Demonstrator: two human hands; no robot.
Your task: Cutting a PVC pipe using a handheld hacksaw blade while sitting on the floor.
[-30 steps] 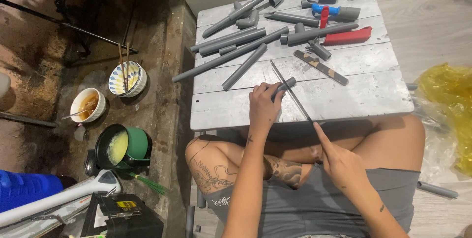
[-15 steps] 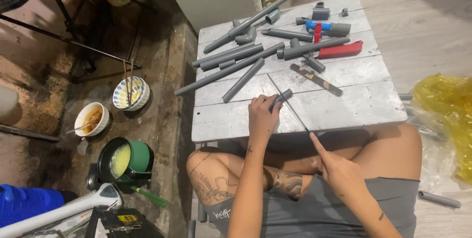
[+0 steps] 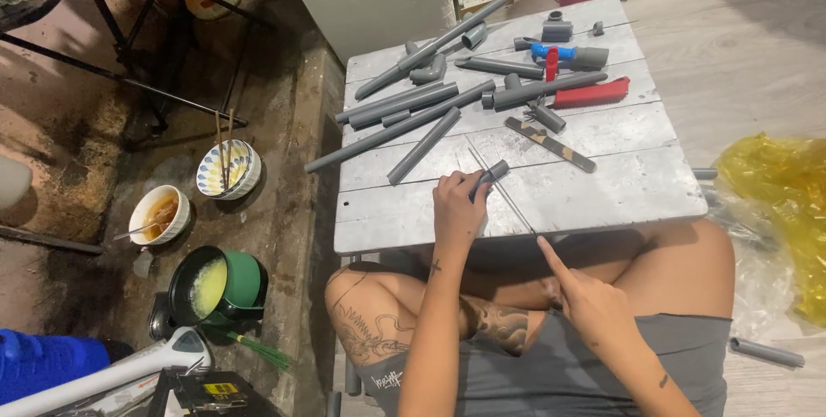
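My left hand (image 3: 454,207) grips a short grey pipe piece (image 3: 490,176) and presses it on the near part of the low grey table (image 3: 602,197). A thin metal blade (image 3: 503,197) runs slantwise across that piece and past the table's front edge. My right hand (image 3: 592,301) holds the blade's near end, with the index finger stretched along it. Both hands are above my crossed legs.
Several grey pipes (image 3: 404,129) and fittings, a red-handled tool (image 3: 592,94), a blue part (image 3: 551,50) and a striped flat bar (image 3: 551,143) lie farther back on the table. Bowls (image 3: 228,169) and a green pot (image 3: 213,290) stand on the floor at left. A yellow bag (image 3: 779,210) lies at right.
The camera has shifted, so the table sits lower and more to the right in view. Both hands keep their hold on the pipe piece and the blade.
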